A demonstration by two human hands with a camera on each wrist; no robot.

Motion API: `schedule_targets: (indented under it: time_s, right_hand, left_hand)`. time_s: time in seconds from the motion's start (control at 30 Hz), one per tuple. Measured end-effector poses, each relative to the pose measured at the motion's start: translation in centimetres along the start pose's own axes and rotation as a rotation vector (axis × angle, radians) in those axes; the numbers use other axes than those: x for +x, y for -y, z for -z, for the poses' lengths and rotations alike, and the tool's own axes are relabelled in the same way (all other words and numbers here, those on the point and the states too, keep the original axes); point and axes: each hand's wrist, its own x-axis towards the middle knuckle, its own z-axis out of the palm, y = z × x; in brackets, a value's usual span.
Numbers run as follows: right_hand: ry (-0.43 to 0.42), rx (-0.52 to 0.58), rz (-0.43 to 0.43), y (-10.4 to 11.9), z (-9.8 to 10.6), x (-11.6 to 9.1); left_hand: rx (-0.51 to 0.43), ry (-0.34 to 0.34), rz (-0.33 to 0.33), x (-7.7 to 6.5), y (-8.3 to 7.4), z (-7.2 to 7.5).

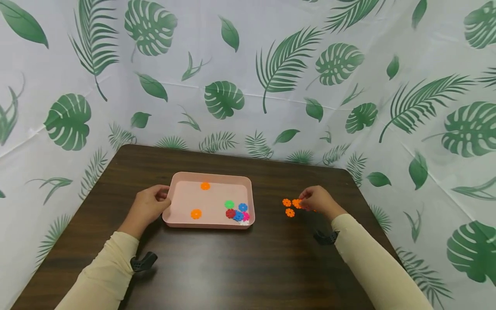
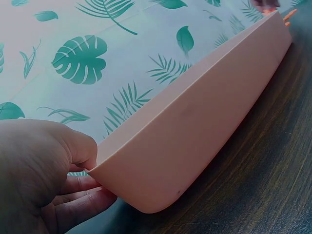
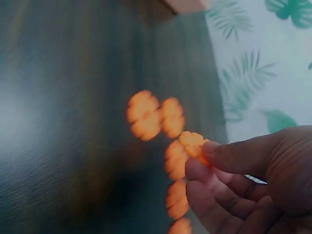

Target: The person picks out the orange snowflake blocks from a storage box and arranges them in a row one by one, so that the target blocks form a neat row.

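My left hand [image 1: 150, 203] grips the left wall of a shallow pink tray [image 1: 217, 196], thumb over the rim and fingers outside it in the left wrist view. On the right, my right hand [image 1: 318, 201] pinches an orange flower-shaped disc [image 3: 190, 141] between thumb and fingertips. Below that hand, several more orange discs [image 3: 143, 116] lie on the table in the right wrist view. Two orange discs [image 1: 196, 214] rest apart inside the tray. A green disc [image 1: 229, 204], a dark red disc [image 1: 230, 213] and blue, pink and white ones cluster at its right front corner.
The dark wood-grain table [image 1: 232, 267] carries the tray left of centre and the loose discs to its right. Behind and beside it hangs a white curtain [image 1: 186, 64] printed with green leaves. A black wrist strap [image 1: 144, 261] sticks out beside the left sleeve.
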Motion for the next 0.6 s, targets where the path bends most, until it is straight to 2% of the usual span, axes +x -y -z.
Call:
schedule_targets:
  time_s: [0.1,0.2,0.4,0.6]
  right_hand:
    - [0.013,0.008,-0.03,-1.7,-0.6,-0.3]
    - [0.015,0.015,-0.054,-2.6,-1.2,-0.3]
    - [-0.018,-0.11,-0.06,-2.1,-1.5,-0.6]
    - [-0.045,-0.226,-0.013,-1.9,-1.1,-0.7]
  left_hand:
    - [0.002,0.006,0.009,0.0,-0.1,0.0]
    - [0.005,0.007,0.019,0.0,-0.1,-0.1]
    - [0.008,-0.006,0.012,-0.2,0.0,-0.2]
    - [0.003,-0.01,0.01,0.0,-0.3,0.0]
